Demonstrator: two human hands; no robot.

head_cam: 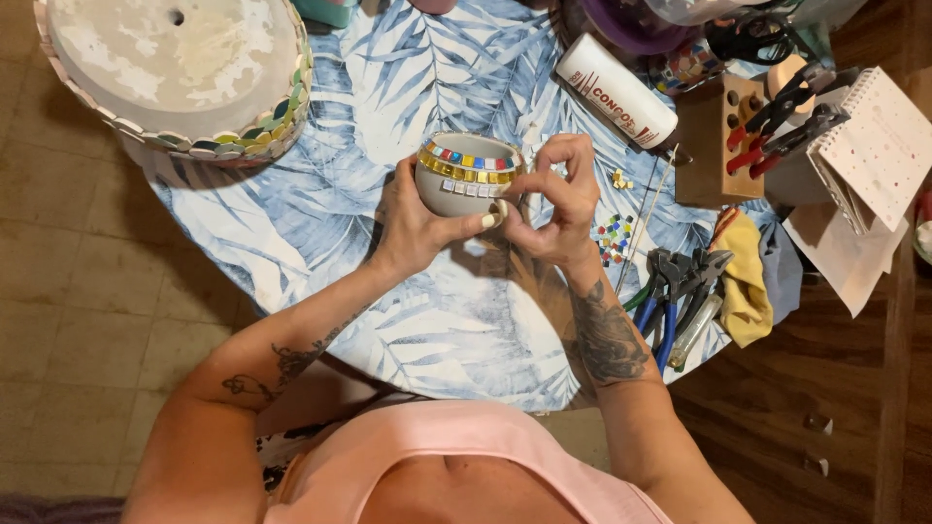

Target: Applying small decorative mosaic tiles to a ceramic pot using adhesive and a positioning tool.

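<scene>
Open cloth lies left of and near to both hands, from the left hand (413,228) out to the counter (320,204) edge. At far left a large mosaic-rimmed pot (175,73) blocks that corner. Right of the right hand (553,209), loose coloured tiles (614,240) and a cluster of pliers (680,291) crowd the way. Far right, a white tube (614,90), a wooden tool block (743,136) and a spiral notebook (879,146) close the edge.

Single head-worn view, straight down, close over the round table (320,213).
</scene>
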